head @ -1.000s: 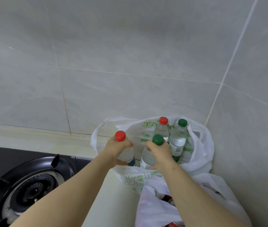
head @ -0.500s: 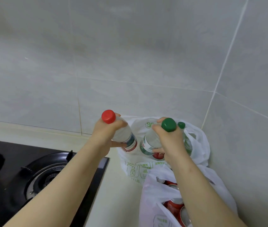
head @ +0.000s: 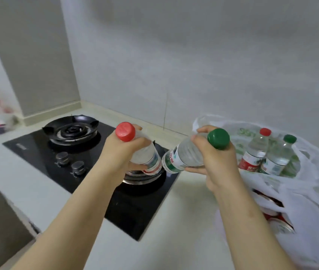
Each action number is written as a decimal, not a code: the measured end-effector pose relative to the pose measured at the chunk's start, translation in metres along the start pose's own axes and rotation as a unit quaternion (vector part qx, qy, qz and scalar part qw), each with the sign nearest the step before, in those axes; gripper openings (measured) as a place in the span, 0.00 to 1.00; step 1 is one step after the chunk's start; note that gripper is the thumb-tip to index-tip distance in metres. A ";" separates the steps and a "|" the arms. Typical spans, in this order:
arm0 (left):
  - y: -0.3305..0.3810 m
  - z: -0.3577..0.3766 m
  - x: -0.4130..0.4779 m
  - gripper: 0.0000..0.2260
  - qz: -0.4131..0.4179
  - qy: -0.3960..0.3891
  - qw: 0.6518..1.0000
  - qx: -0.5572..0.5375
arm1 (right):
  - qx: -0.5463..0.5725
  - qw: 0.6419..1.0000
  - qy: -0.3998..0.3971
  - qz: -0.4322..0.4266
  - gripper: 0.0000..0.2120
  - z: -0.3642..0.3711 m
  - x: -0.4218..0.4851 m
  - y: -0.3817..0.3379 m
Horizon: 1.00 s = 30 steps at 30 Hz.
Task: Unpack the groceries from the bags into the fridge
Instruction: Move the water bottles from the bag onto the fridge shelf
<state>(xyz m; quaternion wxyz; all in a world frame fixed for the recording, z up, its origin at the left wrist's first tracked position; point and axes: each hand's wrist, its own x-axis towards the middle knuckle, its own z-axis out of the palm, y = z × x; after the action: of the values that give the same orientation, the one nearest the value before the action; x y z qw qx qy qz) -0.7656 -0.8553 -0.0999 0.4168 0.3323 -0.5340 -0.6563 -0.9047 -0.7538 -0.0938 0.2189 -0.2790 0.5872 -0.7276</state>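
The red-capped bottle (head: 147, 155) and the green-capped bottle (head: 187, 154) are in the air, tilted, above the right edge of the hob (head: 37, 152) on the bench (head: 184, 221). The white bag (head: 314, 162) in the right corner holds two more bottles (head: 256, 151). The left grip (head: 121, 152) is closed around the red-capped bottle and the right grip (head: 217, 162) around the green-capped bottle, both arms stretched forward.

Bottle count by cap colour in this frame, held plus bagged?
Red-cap: 2, the held red-cap bottle in the left hand and the bagged red-cap bottle in the white bag.
Green-cap: 2, the held green-cap bottle in the right hand and the bagged green-cap bottle in the same bag.
Total: 4 bottles visible.
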 end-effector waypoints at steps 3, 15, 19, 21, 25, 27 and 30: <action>-0.004 -0.041 -0.028 0.14 -0.008 0.064 0.998 0.022 | -0.001 0.996 -0.079 0.035 0.08 0.027 -0.016 0.011; -0.015 -0.200 -0.174 0.15 -0.057 0.294 0.952 0.056 | -0.007 0.922 -0.370 0.114 0.08 0.156 -0.160 0.057; -0.016 -0.254 -0.245 0.17 -0.089 0.388 0.916 0.055 | -0.012 0.881 -0.450 0.149 0.09 0.197 -0.235 0.070; -0.012 -0.277 -0.285 0.20 -0.101 0.426 0.897 0.054 | -0.015 0.855 -0.491 0.165 0.08 0.214 -0.276 0.072; -0.007 -0.320 -0.368 0.20 -0.108 0.491 0.863 0.054 | -0.024 0.800 -0.573 0.177 0.08 0.244 -0.359 0.075; -0.005 -0.337 -0.408 0.19 -0.104 0.522 0.845 0.053 | -0.026 0.772 -0.610 0.175 0.08 0.258 -0.401 0.075; -0.001 -0.358 -0.463 0.17 -0.095 0.574 0.812 0.047 | -0.030 0.728 -0.660 0.183 0.08 0.276 -0.460 0.075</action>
<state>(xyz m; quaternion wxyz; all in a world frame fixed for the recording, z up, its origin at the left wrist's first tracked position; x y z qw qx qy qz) -0.2508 -0.5891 -0.1800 0.5669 0.7166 -0.1942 -0.3568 -0.3780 -0.6751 -0.1928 0.6720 -0.5824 0.3560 -0.2872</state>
